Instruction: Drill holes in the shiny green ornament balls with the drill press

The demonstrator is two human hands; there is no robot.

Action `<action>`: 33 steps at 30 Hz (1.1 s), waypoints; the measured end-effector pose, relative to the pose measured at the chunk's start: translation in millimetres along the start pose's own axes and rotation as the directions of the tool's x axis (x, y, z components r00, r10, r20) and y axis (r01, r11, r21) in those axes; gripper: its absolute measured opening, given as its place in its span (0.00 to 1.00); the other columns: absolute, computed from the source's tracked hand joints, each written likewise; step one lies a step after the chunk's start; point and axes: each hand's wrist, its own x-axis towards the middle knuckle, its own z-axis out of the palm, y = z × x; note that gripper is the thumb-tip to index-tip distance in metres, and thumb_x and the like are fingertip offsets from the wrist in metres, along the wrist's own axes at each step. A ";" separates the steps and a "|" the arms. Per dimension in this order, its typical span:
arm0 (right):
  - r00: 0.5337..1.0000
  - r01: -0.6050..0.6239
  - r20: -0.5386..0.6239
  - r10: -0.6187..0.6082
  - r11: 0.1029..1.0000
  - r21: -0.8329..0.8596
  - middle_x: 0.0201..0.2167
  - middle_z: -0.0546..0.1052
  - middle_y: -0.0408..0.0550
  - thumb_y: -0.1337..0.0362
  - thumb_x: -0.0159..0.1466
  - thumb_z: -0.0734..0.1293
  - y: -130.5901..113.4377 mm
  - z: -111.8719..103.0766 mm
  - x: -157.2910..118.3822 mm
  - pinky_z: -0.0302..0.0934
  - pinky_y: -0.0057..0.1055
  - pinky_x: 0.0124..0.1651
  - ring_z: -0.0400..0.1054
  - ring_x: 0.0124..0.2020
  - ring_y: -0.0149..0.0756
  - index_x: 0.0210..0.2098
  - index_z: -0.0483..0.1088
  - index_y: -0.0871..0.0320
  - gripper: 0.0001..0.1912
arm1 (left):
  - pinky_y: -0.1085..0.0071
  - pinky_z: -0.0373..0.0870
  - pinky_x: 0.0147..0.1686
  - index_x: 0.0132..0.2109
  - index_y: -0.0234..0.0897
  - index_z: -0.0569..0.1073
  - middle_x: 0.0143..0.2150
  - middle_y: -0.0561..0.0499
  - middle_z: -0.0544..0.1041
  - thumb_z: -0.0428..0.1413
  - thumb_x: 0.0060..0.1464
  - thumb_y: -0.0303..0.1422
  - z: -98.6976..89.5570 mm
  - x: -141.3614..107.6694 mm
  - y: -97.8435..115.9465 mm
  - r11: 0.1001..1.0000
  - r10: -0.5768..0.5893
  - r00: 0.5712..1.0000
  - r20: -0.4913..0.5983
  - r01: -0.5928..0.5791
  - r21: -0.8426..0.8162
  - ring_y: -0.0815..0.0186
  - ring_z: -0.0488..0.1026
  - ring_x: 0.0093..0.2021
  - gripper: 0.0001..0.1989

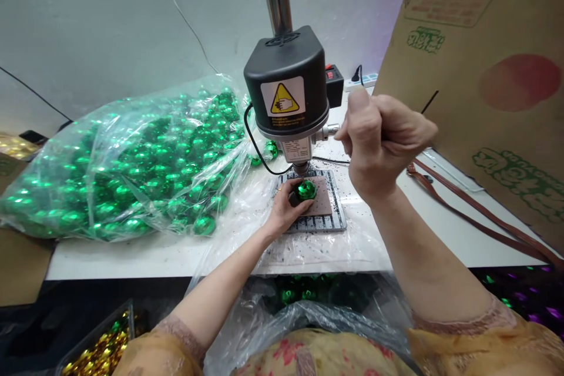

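Note:
A small drill press (286, 88) with a black motor cover and a yellow warning sign stands in front of me. My left hand (288, 205) grips a shiny green bauble (306, 190) between thumb and fingers, holding it on a brown board (324, 200) under the drill chuck (302, 168). The board lies on the slotted metal base (337, 217). My right hand (381, 144) is closed in a fist at the press's feed handle (330, 131); most of the handle is hidden by the fingers. Whether the drill tip touches the bauble I cannot tell.
A big clear plastic bag (132, 164) of green baubles fills the table's left. On the right stand a cardboard box (484, 70) and a brown strap (476, 211). Dark shavings dot the white table (110, 255). Gold pieces (99, 352) fill a bin below left.

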 end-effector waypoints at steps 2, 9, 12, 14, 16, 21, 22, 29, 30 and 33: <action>0.998 0.063 0.018 -0.063 0.998 -0.024 0.12 0.57 0.35 0.65 0.68 0.63 0.3 -3.3 -6.2 0.46 0.29 0.21 0.51 0.15 0.19 0.16 0.58 0.58 0.24 | 0.53 0.68 0.59 0.58 0.39 0.69 0.55 0.43 0.75 0.66 0.54 0.38 0.5 -0.6 -1.9 1.000 0.000 1.000 0.005 0.000 -0.009 0.53 0.72 0.57 0.27; 0.988 0.153 0.013 -0.153 0.988 0.016 0.13 0.55 0.36 0.69 0.66 0.63 8.9 -8.4 -17.6 0.45 0.29 0.21 0.53 0.15 0.20 0.16 0.52 0.58 0.24 | 0.54 0.67 0.60 0.58 0.40 0.69 0.56 0.43 0.74 0.66 0.54 0.38 1.5 -1.1 -4.7 1.000 0.016 1.000 0.013 -0.016 -0.026 0.53 0.72 0.58 0.26; 0.986 0.167 0.020 -0.168 0.986 0.029 0.13 0.56 0.36 0.71 0.66 0.63 12.5 -9.6 -19.9 0.46 0.29 0.19 0.54 0.15 0.21 0.16 0.51 0.58 0.23 | 0.54 0.68 0.59 0.57 0.40 0.69 0.55 0.44 0.75 0.66 0.54 0.37 1.6 -0.8 -2.6 1.000 0.018 1.000 -0.001 -0.018 -0.007 0.53 0.73 0.56 0.26; 0.981 0.190 0.018 -0.191 0.981 0.038 0.13 0.57 0.36 0.71 0.65 0.63 14.1 -10.7 -21.5 0.46 0.28 0.19 0.54 0.15 0.20 0.17 0.51 0.58 0.23 | 0.54 0.69 0.58 0.57 0.40 0.70 0.54 0.44 0.75 0.66 0.53 0.37 1.5 -0.6 -1.1 1.000 0.012 1.000 -0.012 -0.012 0.002 0.53 0.73 0.55 0.26; 0.977 0.211 0.013 -0.212 0.976 0.042 0.13 0.57 0.35 0.71 0.64 0.64 15.3 -11.7 -23.0 0.46 0.28 0.18 0.54 0.14 0.20 0.17 0.51 0.58 0.23 | 0.55 0.69 0.57 0.57 0.40 0.70 0.53 0.44 0.76 0.66 0.53 0.37 1.4 -0.6 0.0 1.000 0.007 1.000 -0.016 -0.007 0.002 0.54 0.73 0.55 0.26; 0.973 0.229 0.013 -0.229 0.973 0.043 0.13 0.57 0.35 0.72 0.63 0.64 17.7 -12.9 -26.6 0.48 0.27 0.18 0.56 0.14 0.20 0.17 0.50 0.59 0.23 | 0.56 0.70 0.56 0.57 0.39 0.70 0.53 0.44 0.76 0.66 0.53 0.37 1.3 -1.0 1.0 1.000 0.017 1.000 -0.017 -0.017 0.003 0.54 0.74 0.53 0.26; 0.972 0.235 0.009 -0.235 0.971 0.044 0.13 0.57 0.35 0.72 0.63 0.64 18.3 -12.9 -27.3 0.48 0.26 0.18 0.55 0.14 0.20 0.17 0.50 0.59 0.23 | 0.56 0.70 0.56 0.57 0.39 0.70 0.53 0.44 0.76 0.66 0.53 0.37 1.4 -1.1 0.8 1.000 0.022 1.000 -0.020 -0.022 0.004 0.54 0.74 0.53 0.26; 0.955 0.295 0.002 -0.295 0.955 0.026 0.14 0.59 0.34 0.73 0.63 0.64 23.9 -14.1 -33.5 0.49 0.25 0.18 0.54 0.15 0.19 0.17 0.51 0.59 0.21 | 0.57 0.71 0.55 0.57 0.39 0.70 0.53 0.44 0.77 0.66 0.53 0.37 2.5 -0.9 -2.5 0.998 0.054 0.998 -0.033 -0.054 0.011 0.55 0.74 0.54 0.25; 0.955 0.297 0.003 -0.297 0.954 0.029 0.14 0.59 0.34 0.74 0.62 0.64 24.6 -14.5 -34.2 0.50 0.25 0.18 0.54 0.15 0.19 0.17 0.51 0.59 0.21 | 0.57 0.71 0.54 0.57 0.39 0.70 0.52 0.44 0.77 0.66 0.53 0.37 2.5 -0.8 -2.7 0.998 0.059 0.998 -0.035 -0.058 0.012 0.55 0.74 0.53 0.25; 0.952 0.306 0.002 -0.306 0.951 0.039 0.14 0.59 0.34 0.75 0.62 0.64 26.4 -15.8 -35.8 0.49 0.25 0.18 0.54 0.16 0.19 0.17 0.51 0.59 0.21 | 0.57 0.71 0.55 0.57 0.39 0.70 0.53 0.44 0.77 0.66 0.53 0.36 2.6 -0.7 -2.9 0.998 0.067 0.997 -0.037 -0.066 0.012 0.55 0.74 0.54 0.25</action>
